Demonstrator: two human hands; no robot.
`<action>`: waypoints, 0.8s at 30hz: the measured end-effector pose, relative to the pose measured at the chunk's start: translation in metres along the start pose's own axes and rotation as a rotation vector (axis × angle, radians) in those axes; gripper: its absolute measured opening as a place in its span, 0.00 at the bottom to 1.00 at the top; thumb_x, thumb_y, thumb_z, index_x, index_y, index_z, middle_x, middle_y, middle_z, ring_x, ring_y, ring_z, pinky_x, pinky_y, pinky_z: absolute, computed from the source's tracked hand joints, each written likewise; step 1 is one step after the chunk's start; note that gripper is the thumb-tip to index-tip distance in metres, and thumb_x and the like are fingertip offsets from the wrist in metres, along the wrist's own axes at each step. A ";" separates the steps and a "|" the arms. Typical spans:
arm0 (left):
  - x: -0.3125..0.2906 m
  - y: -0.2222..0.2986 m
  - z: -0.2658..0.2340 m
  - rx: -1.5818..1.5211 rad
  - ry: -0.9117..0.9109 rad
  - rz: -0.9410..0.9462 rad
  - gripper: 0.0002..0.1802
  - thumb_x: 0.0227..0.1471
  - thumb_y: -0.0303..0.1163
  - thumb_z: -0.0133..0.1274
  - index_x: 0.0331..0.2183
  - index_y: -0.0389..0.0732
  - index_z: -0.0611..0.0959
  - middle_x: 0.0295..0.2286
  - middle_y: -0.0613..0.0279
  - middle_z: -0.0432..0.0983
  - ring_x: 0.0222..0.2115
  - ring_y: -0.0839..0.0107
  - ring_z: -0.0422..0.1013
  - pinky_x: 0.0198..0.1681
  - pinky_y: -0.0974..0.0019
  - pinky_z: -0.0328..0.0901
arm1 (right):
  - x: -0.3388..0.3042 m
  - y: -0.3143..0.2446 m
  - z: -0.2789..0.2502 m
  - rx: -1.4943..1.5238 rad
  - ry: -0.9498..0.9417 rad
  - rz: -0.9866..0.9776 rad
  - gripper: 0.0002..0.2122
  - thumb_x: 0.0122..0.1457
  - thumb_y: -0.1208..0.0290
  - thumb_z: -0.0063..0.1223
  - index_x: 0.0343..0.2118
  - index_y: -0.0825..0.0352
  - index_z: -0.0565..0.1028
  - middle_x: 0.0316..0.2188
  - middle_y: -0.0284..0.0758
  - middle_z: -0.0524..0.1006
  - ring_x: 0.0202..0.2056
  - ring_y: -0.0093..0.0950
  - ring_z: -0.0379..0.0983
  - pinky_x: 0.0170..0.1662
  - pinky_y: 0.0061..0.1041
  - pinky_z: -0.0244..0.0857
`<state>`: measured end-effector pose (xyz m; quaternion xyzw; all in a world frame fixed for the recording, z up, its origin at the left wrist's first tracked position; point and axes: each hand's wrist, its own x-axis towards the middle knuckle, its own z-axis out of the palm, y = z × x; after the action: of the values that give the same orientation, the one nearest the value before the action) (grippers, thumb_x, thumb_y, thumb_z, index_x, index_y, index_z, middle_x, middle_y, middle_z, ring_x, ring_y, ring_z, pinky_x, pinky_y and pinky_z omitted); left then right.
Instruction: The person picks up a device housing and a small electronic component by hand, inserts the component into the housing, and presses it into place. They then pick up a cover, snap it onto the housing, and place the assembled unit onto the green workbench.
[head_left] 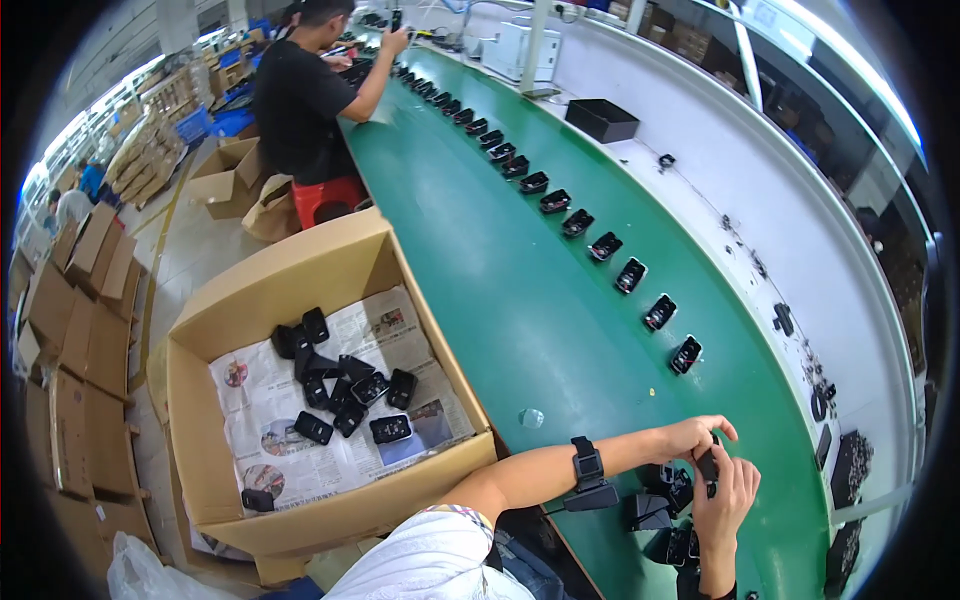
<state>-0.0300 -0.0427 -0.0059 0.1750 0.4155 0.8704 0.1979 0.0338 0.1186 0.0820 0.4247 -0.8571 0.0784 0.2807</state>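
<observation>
Over the near right part of the green table (pixel 500 295), both hands meet at a small black boxy device (pixel 709 465). My left hand (pixel 692 436) pinches its upper end, with one finger stretched past it. My right hand (pixel 726 492) grips the same device from the right, fingers curled round it. The fingers cover much of its shape. Just below and left of the hands, a cluster of similar black devices (pixel 650 511) lies on the tabletop, partly hidden by my forearms. My left wrist wears a black strap with a small unit (pixel 588 465).
A cardboard box (pixel 330 512) lined with newspaper holds several black devices (pixel 390 428), left of the table. A long line of such devices (pixel 630 275) runs away along the table. Further off, a person in black (pixel 305 100) works. A black tray (pixel 602 119) sits near the wall.
</observation>
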 end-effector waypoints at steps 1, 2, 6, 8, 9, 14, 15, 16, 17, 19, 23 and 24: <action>0.014 -0.011 -0.002 0.011 -0.025 0.043 0.35 0.37 0.21 0.45 0.53 0.38 0.74 0.34 0.61 0.76 0.30 0.76 0.71 0.29 0.73 0.63 | 0.005 0.002 -0.008 0.001 -0.022 -0.031 0.24 0.45 0.76 0.67 0.49 0.67 0.76 0.41 0.39 0.79 0.39 0.40 0.73 0.49 0.42 0.63; 0.017 -0.004 0.011 -0.008 0.001 0.026 0.31 0.43 0.22 0.50 0.53 0.39 0.75 0.36 0.60 0.77 0.35 0.72 0.74 0.35 0.70 0.69 | 0.002 0.008 -0.008 -0.010 -0.002 0.002 0.26 0.42 0.75 0.67 0.50 0.67 0.76 0.46 0.40 0.80 0.41 0.40 0.74 0.49 0.43 0.63; -0.040 0.041 0.002 -0.017 0.133 0.058 0.35 0.45 0.25 0.49 0.59 0.38 0.71 0.42 0.55 0.79 0.43 0.64 0.77 0.47 0.63 0.72 | 0.032 -0.007 0.008 0.082 -0.021 -0.093 0.19 0.53 0.74 0.57 0.50 0.64 0.76 0.47 0.42 0.80 0.46 0.37 0.76 0.50 0.39 0.66; -0.048 0.048 -0.008 -0.062 0.093 0.094 0.42 0.37 0.21 0.43 0.60 0.34 0.68 0.41 0.54 0.78 0.40 0.65 0.76 0.45 0.66 0.71 | 0.035 -0.009 0.011 0.113 -0.018 -0.100 0.22 0.51 0.74 0.59 0.51 0.63 0.76 0.47 0.41 0.80 0.45 0.35 0.76 0.50 0.37 0.66; -0.044 0.049 0.000 -0.115 0.106 0.080 0.43 0.34 0.20 0.41 0.59 0.33 0.67 0.41 0.53 0.77 0.39 0.64 0.75 0.44 0.68 0.70 | 0.030 -0.006 0.009 0.116 -0.022 -0.105 0.25 0.48 0.75 0.63 0.53 0.63 0.75 0.48 0.39 0.80 0.44 0.34 0.76 0.50 0.36 0.65; -0.012 0.028 0.006 -0.155 0.015 0.000 0.48 0.27 0.21 0.41 0.59 0.33 0.68 0.41 0.51 0.78 0.39 0.62 0.75 0.45 0.70 0.70 | 0.006 0.022 0.002 0.110 -0.020 -0.086 0.22 0.52 0.74 0.60 0.52 0.63 0.75 0.45 0.39 0.80 0.44 0.33 0.76 0.50 0.35 0.65; -0.011 0.026 0.009 -0.169 0.001 0.009 0.48 0.27 0.21 0.41 0.59 0.32 0.68 0.41 0.52 0.78 0.38 0.63 0.75 0.43 0.70 0.70 | 0.005 0.024 0.001 0.111 0.032 -0.122 0.21 0.52 0.73 0.59 0.52 0.62 0.75 0.44 0.38 0.80 0.44 0.33 0.76 0.50 0.35 0.64; -0.011 0.026 0.008 -0.166 0.053 -0.003 0.47 0.28 0.21 0.41 0.59 0.32 0.68 0.41 0.52 0.77 0.37 0.64 0.76 0.42 0.70 0.70 | 0.006 0.023 0.004 0.122 0.036 -0.133 0.20 0.52 0.74 0.58 0.50 0.62 0.75 0.41 0.37 0.80 0.44 0.33 0.76 0.50 0.35 0.64; -0.015 0.029 0.008 -0.163 0.112 -0.013 0.47 0.28 0.21 0.41 0.59 0.32 0.68 0.41 0.52 0.77 0.36 0.65 0.76 0.42 0.69 0.71 | 0.010 0.023 0.011 0.139 0.036 -0.147 0.20 0.51 0.74 0.57 0.49 0.61 0.76 0.39 0.36 0.80 0.43 0.32 0.75 0.50 0.36 0.64; -0.021 0.037 0.020 -0.173 0.219 0.005 0.46 0.30 0.22 0.42 0.60 0.32 0.68 0.41 0.51 0.77 0.35 0.64 0.77 0.42 0.68 0.72 | 0.015 0.023 0.029 0.167 0.062 -0.181 0.17 0.45 0.72 0.60 0.41 0.59 0.74 0.30 0.31 0.76 0.40 0.32 0.73 0.51 0.35 0.63; -0.008 0.032 -0.001 -0.239 0.034 -0.003 0.46 0.33 0.22 0.41 0.61 0.33 0.66 0.45 0.49 0.75 0.44 0.62 0.75 0.49 0.63 0.70 | 0.020 0.035 0.023 0.084 0.082 -0.181 0.14 0.45 0.71 0.61 0.36 0.60 0.73 0.29 0.32 0.78 0.39 0.32 0.73 0.50 0.35 0.63; -0.010 0.036 0.016 -0.117 0.232 0.002 0.45 0.34 0.21 0.41 0.61 0.34 0.65 0.47 0.49 0.74 0.47 0.63 0.73 0.50 0.62 0.69 | 0.020 0.040 0.025 0.078 0.104 -0.192 0.14 0.44 0.70 0.62 0.35 0.61 0.73 0.28 0.32 0.79 0.39 0.32 0.74 0.50 0.36 0.63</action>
<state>-0.0216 -0.0580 0.0305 0.0618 0.3840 0.9077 0.1575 -0.0174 0.1205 0.0762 0.5107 -0.7931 0.1062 0.3144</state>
